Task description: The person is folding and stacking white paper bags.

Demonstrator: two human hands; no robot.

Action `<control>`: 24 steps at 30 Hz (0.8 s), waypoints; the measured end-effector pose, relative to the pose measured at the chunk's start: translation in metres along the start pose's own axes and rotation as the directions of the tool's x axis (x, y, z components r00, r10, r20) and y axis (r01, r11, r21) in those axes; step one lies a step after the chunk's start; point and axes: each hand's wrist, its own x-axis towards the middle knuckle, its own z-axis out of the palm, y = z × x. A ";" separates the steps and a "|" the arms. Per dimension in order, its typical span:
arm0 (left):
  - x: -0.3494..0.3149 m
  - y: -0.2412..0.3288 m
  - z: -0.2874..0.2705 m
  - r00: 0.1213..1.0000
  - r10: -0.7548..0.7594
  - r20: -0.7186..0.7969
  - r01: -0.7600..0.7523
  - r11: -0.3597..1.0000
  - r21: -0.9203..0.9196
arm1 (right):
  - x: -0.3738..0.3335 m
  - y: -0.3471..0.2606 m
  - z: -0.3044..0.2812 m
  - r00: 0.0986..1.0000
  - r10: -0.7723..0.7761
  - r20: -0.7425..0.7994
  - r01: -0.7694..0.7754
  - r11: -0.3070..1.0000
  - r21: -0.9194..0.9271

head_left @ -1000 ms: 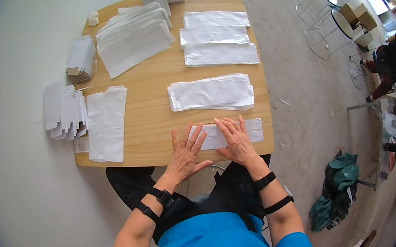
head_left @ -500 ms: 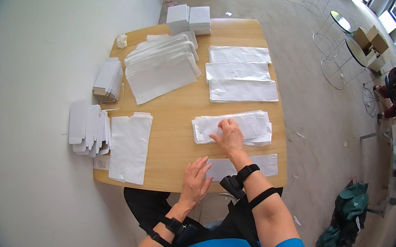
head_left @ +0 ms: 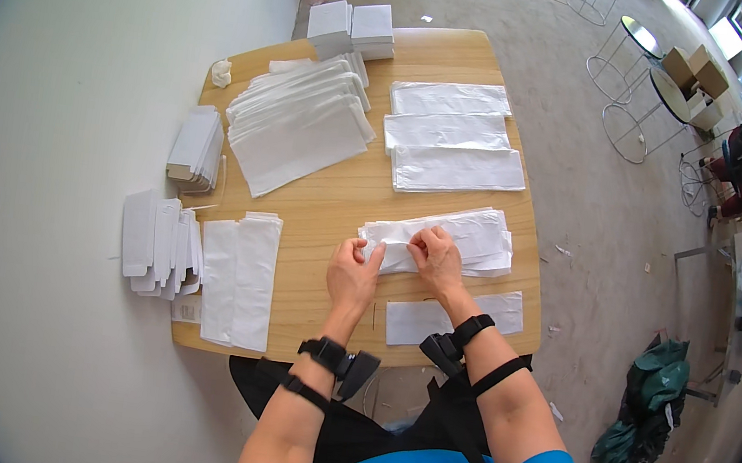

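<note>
A stack of flat, folded white sheets [head_left: 478, 236] lies on the table in front of me, its layers slightly out of line. At its near edge my right hand [head_left: 438, 261] is closed in a pinch on the top white sheet, whose edge is a little raised. My left hand [head_left: 352, 276] is at the stack's near left corner, fingers curved and thumb apart from them, the thumb by the sheet's edge. A single narrow white strip [head_left: 410, 324] lies flat nearer to me, partly under my right wrist and its black strapped device.
On the wooden table [head_left: 316, 224] are fanned white sheets [head_left: 298, 142], folded white sheets [head_left: 459, 168] at the far right, a white pile [head_left: 252, 281] and flattened white boxes [head_left: 165, 242] at the left. A wall [head_left: 73, 145] borders the left side. Stools [head_left: 665, 94] and a seated person are off right.
My left hand has moved forward from the table's near edge to the stack's corner. My right hand has shifted slightly nearer and now pinches the top sheet's edge.
</note>
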 end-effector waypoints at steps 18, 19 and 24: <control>-0.072 0.063 -0.118 0.867 0.070 0.494 0.301 0.717 -0.629 | -0.090 -0.022 -0.061 0.826 0.433 0.362 -0.258 -0.280 0.925; -0.076 0.051 -0.126 0.863 0.035 0.505 0.320 0.736 -0.597 | -0.101 -0.017 -0.066 0.816 0.422 0.395 -0.279 -0.312 0.908; -0.108 -0.001 -0.152 0.805 -0.043 0.592 0.387 0.794 -0.469 | -0.157 -0.028 -0.099 0.786 0.295 0.543 -0.503 -0.205 0.840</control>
